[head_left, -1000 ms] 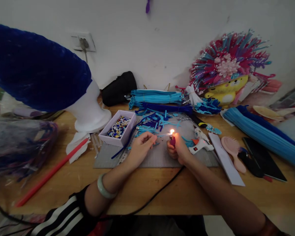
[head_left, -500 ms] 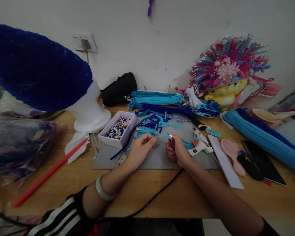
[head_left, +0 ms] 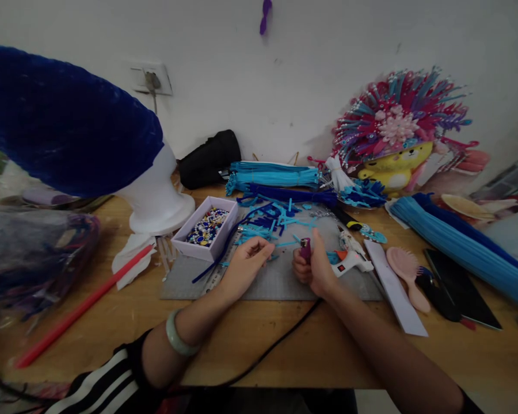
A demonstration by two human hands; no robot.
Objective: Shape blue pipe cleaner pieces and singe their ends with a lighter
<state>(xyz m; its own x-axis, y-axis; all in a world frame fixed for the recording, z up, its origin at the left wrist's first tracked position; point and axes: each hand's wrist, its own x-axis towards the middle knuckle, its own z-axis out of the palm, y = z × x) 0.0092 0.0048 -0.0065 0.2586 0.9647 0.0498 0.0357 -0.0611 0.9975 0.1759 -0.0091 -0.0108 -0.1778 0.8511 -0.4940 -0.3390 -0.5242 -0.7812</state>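
Note:
My left hand (head_left: 252, 259) is closed in a pinch over the grey mat (head_left: 259, 287). A thin light-blue pipe cleaner piece (head_left: 287, 244) sticks out from its fingertips toward the right. In my right hand (head_left: 317, 265) a purple lighter (head_left: 305, 248) stands upright, fingers wrapped round it and the thumb raised off its top. No flame shows on the lighter. Behind both hands lie short cut pipe cleaner pieces (head_left: 270, 217) in light and dark blue. A white glue gun (head_left: 349, 262) rests just right of my right hand.
A box of beads (head_left: 198, 253) stands left of the pieces. Bundles of blue pipe cleaners (head_left: 276, 174) lie along the wall. A foam head (head_left: 164, 201) carries a tall dark-blue cover. At right are a pink brush (head_left: 403, 267), a white strip (head_left: 395, 287) and a black cable crosses in front.
The small flame at the lighter's top has gone out. My right thumb has lifted from the lighter, which has shifted slightly right. My left hand has barely moved.

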